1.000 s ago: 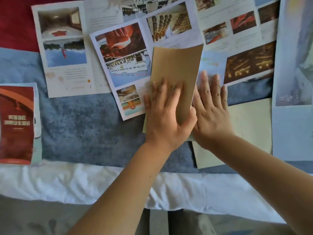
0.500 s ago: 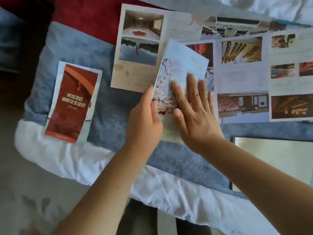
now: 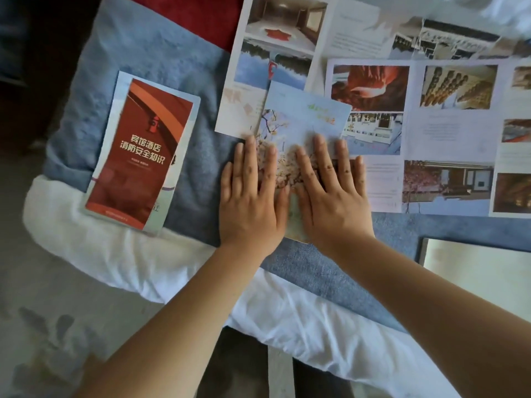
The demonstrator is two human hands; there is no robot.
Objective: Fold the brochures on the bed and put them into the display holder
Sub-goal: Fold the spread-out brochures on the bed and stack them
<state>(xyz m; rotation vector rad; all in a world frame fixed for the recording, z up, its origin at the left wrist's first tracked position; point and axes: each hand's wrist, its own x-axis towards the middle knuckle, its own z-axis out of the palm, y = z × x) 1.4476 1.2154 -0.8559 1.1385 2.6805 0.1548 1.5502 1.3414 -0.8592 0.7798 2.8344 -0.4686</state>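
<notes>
Presses the folded brochure (image 3: 304,116) flat on the bed (image 3: 198,179) with both hands. Keeps left hand (image 3: 250,193) and right hand (image 3: 330,193) open, palms down, fingers straight, side by side, gripping nothing.

Differs from one second ago: showed a plain tan panel uppermost then, shows the blossom cover uppermost now. Reads as turned over after the last fold.

Differs from half a second ago: pinched the left edge with the left hand then, lays that hand flat across the edge now. Judged as final creasing of this piece, so only pick-up and placing remain for it.

Leaves a red brochure (image 3: 140,150), already folded, well to the left of the left hand. Leaves open sheets (image 3: 448,133) beyond the fingertips and to the right of the right hand, not yet folded. Shows a pale sheet (image 3: 474,271) beside the right forearm.

Shows no display holder in view; cannot tell where to carry the folded pieces.
</notes>
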